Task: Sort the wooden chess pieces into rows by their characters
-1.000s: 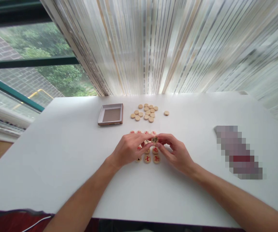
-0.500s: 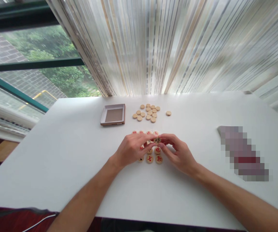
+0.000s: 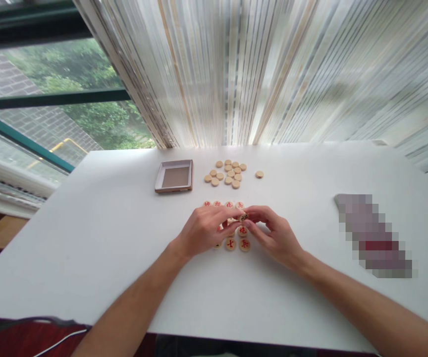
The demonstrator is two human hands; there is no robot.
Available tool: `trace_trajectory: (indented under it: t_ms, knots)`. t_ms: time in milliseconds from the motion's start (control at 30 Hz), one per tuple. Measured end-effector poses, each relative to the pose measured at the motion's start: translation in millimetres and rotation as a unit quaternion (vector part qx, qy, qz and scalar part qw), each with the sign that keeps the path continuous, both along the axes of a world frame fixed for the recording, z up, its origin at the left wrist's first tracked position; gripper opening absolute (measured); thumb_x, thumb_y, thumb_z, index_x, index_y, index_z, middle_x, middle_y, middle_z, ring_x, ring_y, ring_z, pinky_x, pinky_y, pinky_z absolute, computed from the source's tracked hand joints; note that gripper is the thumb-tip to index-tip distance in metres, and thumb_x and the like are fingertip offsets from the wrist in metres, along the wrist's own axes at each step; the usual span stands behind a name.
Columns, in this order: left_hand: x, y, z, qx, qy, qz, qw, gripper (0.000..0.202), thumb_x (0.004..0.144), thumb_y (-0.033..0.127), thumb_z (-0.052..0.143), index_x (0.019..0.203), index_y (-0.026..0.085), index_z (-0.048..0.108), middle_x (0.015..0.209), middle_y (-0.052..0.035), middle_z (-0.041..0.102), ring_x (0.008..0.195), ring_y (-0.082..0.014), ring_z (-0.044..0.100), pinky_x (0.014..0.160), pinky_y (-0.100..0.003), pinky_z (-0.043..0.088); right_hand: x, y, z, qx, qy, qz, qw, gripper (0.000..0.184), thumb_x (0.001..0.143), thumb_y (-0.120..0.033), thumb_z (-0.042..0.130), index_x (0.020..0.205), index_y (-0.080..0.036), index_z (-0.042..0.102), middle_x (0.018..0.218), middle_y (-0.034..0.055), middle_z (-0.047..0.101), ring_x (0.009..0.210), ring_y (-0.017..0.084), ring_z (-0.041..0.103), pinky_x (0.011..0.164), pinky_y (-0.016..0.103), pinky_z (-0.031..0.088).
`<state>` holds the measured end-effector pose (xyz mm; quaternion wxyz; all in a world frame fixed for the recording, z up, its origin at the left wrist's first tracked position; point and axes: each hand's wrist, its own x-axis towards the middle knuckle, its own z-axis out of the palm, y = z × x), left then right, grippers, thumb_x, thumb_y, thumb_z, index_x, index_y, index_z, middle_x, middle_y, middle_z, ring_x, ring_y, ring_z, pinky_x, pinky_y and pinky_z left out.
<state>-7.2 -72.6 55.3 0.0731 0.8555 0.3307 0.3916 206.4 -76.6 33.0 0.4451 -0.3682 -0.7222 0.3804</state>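
Observation:
A round wooden xiangqi piece (image 3: 243, 217) with a black character is pinched between the fingertips of both hands, tilted. My left hand (image 3: 204, 230) reaches in from the left, thumb and index finger closed on it. From the other side, my right hand (image 3: 273, 230) grips its edge with thumb and fingers. Beneath and around the hands lie face-up pieces in rows, including a red-marked piece (image 3: 240, 205) at the back and another red-marked piece (image 3: 244, 244) in front. My left hand hides some of the rows' middle.
Several face-down pieces (image 3: 231, 174) lie in a loose group farther back, with a single piece (image 3: 259, 174) to their right. An open shallow box (image 3: 174, 177) sits at the back left. A blurred-out object (image 3: 375, 238) lies on the right of the white table (image 3: 125, 213).
The held piece has turned between my fingertips, from facing up toward me to a tilt. Both hands have stayed in nearly the same place.

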Motion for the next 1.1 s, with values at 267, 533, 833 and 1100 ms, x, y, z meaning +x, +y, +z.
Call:
trace_trajectory:
  t_ms: [267, 533, 833, 1100]
  knots:
    - [6.6, -3.2, 2.6, -0.005, 0.010, -0.017, 1.000, 0.013, 0.090, 0.021, 0.068, 0.103, 0.020, 0.067, 0.084, 0.0007, 0.077, 0.070, -0.0111, 0.070, 0.068, -0.022, 0.053, -1.7, -0.4, 6.6, -0.021, -0.003, -0.027, 0.999, 0.014, 0.091, -0.035, 0.068, 0.094, -0.022, 0.063, 0.078, 0.0009, 0.071, 0.069, 0.015, 0.069, 0.063, 0.026, 0.058]
    - [6.1, -2.4, 0.1, -0.022, -0.004, -0.016, 1.000, 0.018, 0.088, 0.024, 0.069, 0.106, 0.020, 0.069, 0.085, -0.0003, 0.077, 0.063, -0.0101, 0.067, 0.067, -0.023, 0.054, 0.2, -0.6, 6.0, -0.028, 0.004, -0.031, 0.999, 0.016, 0.092, -0.037, 0.065, 0.089, -0.022, 0.064, 0.078, 0.0024, 0.074, 0.070, 0.017, 0.072, 0.057, 0.025, 0.057]
    - [4.4, -2.1, -0.6, -0.030, -0.007, -0.002, 1.000, 0.018, 0.088, 0.024, 0.068, 0.106, 0.019, 0.068, 0.085, -0.0007, 0.077, 0.062, -0.0098, 0.068, 0.066, -0.024, 0.055, 1.3, -0.6, 3.8, -0.022, 0.010, -0.001, 1.000, 0.011, 0.097, -0.030, 0.058, 0.101, -0.021, 0.063, 0.087, 0.0045, 0.073, 0.076, 0.017, 0.072, 0.068, 0.028, 0.060]
    - [0.4, -0.2, -2.9, -0.028, -0.013, 0.008, 0.999, 0.025, 0.089, 0.025, 0.068, 0.112, 0.019, 0.066, 0.083, -0.0006, 0.076, 0.064, -0.0105, 0.068, 0.065, -0.024, 0.055, 0.8, -3.0, 3.5, 0.000, 0.019, 0.040, 0.999, 0.028, 0.095, -0.021, 0.059, 0.123, -0.023, 0.057, 0.102, 0.0064, 0.070, 0.089, 0.019, 0.070, 0.082, 0.034, 0.060]
